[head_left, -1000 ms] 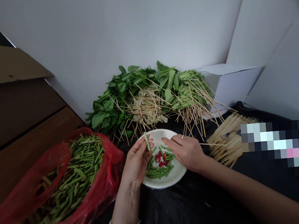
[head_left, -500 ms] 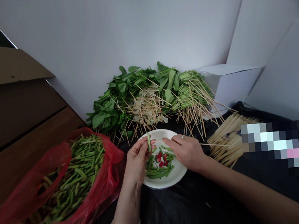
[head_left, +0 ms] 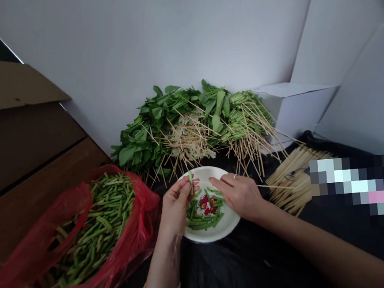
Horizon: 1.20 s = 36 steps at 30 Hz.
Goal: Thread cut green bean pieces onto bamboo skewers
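Observation:
Above the left side of a white bowl (head_left: 227, 225), my left hand (head_left: 178, 202) pinches a short cut green bean piece (head_left: 191, 182) held upright. My right hand (head_left: 242, 195), a ring on one finger, is closed round a thin wooden skewer (head_left: 271, 186). The skewer lies nearly level, its tip end meeting the bean piece; whether it has gone through, I cannot tell. Inside the bowl, several cut green bean pieces (head_left: 201, 225) lie over a red printed pattern in the bottom.
At the left sits a red plastic bag (head_left: 144, 210) full of green beans (head_left: 107, 212). Skewered leafy greens (head_left: 163, 111) and skewered green stems (head_left: 249, 113) lie behind the bowl. Loose skewers (head_left: 288, 185) with scissors (head_left: 290, 175) are at right, near a white box (head_left: 298, 104).
Almost nothing differs. Both hands, the skewer and the bean piece keep the same places over the bowl.

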Tool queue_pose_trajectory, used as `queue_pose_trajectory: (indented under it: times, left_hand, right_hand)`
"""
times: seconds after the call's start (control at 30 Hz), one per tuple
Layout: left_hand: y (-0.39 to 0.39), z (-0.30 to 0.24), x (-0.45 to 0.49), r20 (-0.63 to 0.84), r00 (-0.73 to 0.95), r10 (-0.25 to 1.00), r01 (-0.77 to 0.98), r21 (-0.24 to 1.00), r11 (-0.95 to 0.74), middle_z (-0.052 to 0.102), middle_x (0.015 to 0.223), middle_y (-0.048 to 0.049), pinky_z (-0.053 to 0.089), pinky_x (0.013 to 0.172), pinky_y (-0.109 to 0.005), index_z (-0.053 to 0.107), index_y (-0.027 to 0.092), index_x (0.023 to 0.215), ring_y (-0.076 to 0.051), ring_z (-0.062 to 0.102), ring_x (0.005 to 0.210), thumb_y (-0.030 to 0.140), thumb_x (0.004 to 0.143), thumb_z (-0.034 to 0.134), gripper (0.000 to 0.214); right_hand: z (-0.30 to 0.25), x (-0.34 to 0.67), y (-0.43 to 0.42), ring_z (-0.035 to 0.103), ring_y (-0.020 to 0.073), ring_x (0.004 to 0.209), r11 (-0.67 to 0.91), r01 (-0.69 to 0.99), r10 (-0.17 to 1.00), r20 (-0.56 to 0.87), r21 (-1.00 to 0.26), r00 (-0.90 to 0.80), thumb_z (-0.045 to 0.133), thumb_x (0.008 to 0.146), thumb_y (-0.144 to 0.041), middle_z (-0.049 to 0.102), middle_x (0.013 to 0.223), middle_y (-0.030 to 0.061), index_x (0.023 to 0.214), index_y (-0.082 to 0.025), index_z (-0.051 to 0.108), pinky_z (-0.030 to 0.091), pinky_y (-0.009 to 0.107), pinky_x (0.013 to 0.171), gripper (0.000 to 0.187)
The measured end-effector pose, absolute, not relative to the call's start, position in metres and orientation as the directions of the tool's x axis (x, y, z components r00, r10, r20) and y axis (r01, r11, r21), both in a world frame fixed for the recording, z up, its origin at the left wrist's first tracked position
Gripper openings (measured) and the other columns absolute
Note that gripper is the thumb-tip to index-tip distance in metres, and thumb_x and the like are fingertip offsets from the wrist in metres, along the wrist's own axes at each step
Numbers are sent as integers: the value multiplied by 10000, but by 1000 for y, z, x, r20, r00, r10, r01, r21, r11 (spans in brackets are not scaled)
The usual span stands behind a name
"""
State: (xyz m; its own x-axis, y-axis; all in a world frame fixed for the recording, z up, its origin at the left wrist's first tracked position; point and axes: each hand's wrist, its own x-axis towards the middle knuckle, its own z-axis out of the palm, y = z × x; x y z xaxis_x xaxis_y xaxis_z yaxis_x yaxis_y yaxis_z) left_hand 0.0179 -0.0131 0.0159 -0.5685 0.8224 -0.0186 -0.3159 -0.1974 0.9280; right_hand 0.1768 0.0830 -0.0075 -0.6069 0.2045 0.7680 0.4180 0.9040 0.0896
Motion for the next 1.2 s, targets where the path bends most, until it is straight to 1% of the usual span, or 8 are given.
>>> queue_pose_trajectory:
  times: [0.23, 0.43, 0.57, 0.73, 0.87, 0.97, 1.1, 1.2]
  left_hand:
    - [-13, 14, 17, -16, -584, 811, -293, 936, -193, 759, 845, -55, 518, 750, -227, 745, 161, 927, -110, 661, 716, 280, 614, 825, 344]
    - [-14, 10, 13, 18, -588, 809, -224, 957, -184, 761, 861, -56, 526, 769, -241, 749, 165, 925, -119, 674, 736, 274, 639, 812, 312]
    - [-14, 9, 12, 3, -546, 838, -236, 959, -158, 763, 876, -58, 528, 775, -242, 747, 170, 936, -118, 677, 737, 277, 653, 805, 308]
    - [-14, 11, 14, -9, -562, 827, -238, 959, -151, 759, 865, -62, 523, 746, -224, 733, 165, 952, -112, 675, 717, 299, 635, 818, 354]
    - [-15, 16, 15, -49, -584, 810, -296, 942, -156, 742, 789, -31, 516, 681, -202, 734, 154, 858, -98, 662, 668, 276, 584, 847, 321]
    - [-15, 17, 14, -76, -582, 809, -334, 930, -152, 726, 718, -22, 517, 686, -211, 734, 139, 777, -98, 650, 653, 256, 541, 866, 295]
    - [-15, 17, 15, -99, -565, 819, -352, 927, -131, 728, 711, -31, 525, 708, -231, 737, 132, 761, -105, 648, 656, 258, 504, 883, 321]
    - [-15, 17, 16, -105, -547, 831, -356, 927, -117, 726, 710, -29, 523, 703, -218, 739, 132, 756, -97, 644, 654, 258, 512, 882, 310]
  right_hand:
    - [-7, 177, 82, 516, 124, 628, 899, 428, 223, 741, 95, -633, 440, 907, -151, 599, 717, 13, 1094, -181, 645, 346, 263, 571, 279]
    - [-8, 177, 79, 529, 129, 638, 911, 405, 220, 747, 72, -628, 429, 913, -142, 608, 717, 19, 1083, -157, 644, 355, 262, 593, 274]
    - [-9, 176, 79, 531, 128, 627, 921, 387, 217, 759, 49, -614, 397, 927, -144, 615, 717, 16, 1076, -152, 644, 356, 260, 588, 288]
    - [-7, 176, 79, 539, 130, 628, 925, 378, 220, 757, 38, -615, 398, 909, -130, 617, 714, 20, 1067, -142, 647, 368, 258, 588, 294]
    - [-7, 176, 79, 549, 125, 642, 927, 374, 221, 765, 28, -605, 398, 902, -111, 625, 722, 24, 1063, -140, 648, 377, 248, 599, 298]
    - [-8, 176, 77, 546, 120, 634, 929, 370, 216, 774, 24, -595, 397, 903, -104, 625, 712, 20, 1044, -143, 652, 378, 242, 600, 294]
    - [-10, 175, 76, 535, 120, 613, 928, 373, 225, 770, 17, -596, 382, 899, -100, 623, 703, 17, 1034, -145, 653, 378, 244, 583, 306]
    - [-10, 175, 76, 538, 122, 614, 932, 362, 232, 764, 2, -602, 368, 900, -102, 621, 705, 19, 1032, -140, 652, 387, 245, 584, 315]
